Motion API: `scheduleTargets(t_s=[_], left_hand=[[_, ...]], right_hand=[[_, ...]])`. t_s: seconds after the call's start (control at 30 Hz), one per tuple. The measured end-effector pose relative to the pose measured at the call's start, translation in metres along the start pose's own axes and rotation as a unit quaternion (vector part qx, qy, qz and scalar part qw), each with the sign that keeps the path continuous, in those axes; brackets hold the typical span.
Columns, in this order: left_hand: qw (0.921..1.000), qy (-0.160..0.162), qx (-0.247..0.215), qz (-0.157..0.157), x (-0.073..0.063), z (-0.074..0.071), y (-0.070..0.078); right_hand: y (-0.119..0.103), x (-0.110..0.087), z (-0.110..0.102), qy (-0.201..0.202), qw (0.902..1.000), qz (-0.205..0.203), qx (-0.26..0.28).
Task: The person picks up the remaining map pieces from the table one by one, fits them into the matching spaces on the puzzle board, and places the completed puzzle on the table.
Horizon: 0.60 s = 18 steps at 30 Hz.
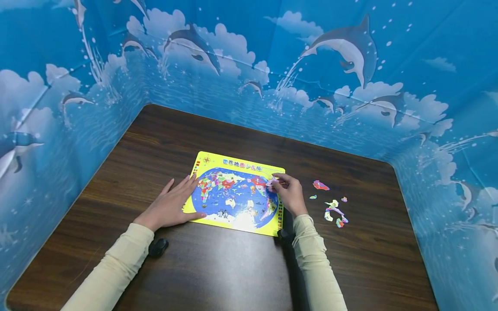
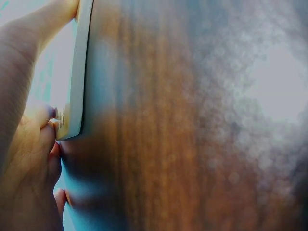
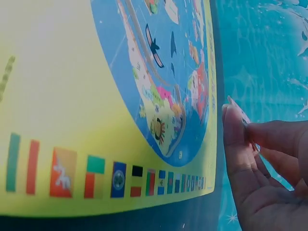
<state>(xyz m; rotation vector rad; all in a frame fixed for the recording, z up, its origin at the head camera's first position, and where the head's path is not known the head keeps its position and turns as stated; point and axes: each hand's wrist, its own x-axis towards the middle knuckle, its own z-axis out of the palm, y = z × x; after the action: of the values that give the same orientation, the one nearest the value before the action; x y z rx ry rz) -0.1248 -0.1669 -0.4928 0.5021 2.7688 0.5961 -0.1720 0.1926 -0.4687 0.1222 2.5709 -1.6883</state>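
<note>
Hands (image 1: 171,205) (image 1: 289,194) at opposite ends of board (image 1: 215,162), loose pieces (image 1: 320,185) beyond right edge

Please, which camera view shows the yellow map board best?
Head view: the yellow board appears nearly whole, its title included. The left wrist view shows only a glaring edge and corner; the right wrist view, a close but cropped part with flags.

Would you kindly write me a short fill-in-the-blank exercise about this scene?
1. The map board has a ____ border.
2. A small piece is pinched in the person's ____ hand.
3. Loose pieces lie on the wooden ____.
4. The backdrop shows leaping ____.

Missing words: yellow; right; table; dolphins.
</note>
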Motion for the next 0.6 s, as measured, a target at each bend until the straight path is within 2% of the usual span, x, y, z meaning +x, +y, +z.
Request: scheduleTargets(t_s=[0.13, 0.3, 0.6], left_hand=[[1.0, 0.0, 0.0, -0.001, -0.0001, 0.0001, -0.0001], [1.0, 0.001, 0.0, 0.0, 0.0001, 0.0008, -0.0003], [1.0, -0.002, 0.001, 0.0, 0.0007, 0.0009, -0.0002]], right_hand=[[0.0, -0.0003, 0.0016, 0.008, 0.9995, -0.006, -0.028], [-0.0008, -0.0003, 0.0018, 0.016, 0.9987, 0.016, -0.046], [0.0013, 0.0007, 0.0026, 0.008, 0.9993, 0.034, -0.012]])
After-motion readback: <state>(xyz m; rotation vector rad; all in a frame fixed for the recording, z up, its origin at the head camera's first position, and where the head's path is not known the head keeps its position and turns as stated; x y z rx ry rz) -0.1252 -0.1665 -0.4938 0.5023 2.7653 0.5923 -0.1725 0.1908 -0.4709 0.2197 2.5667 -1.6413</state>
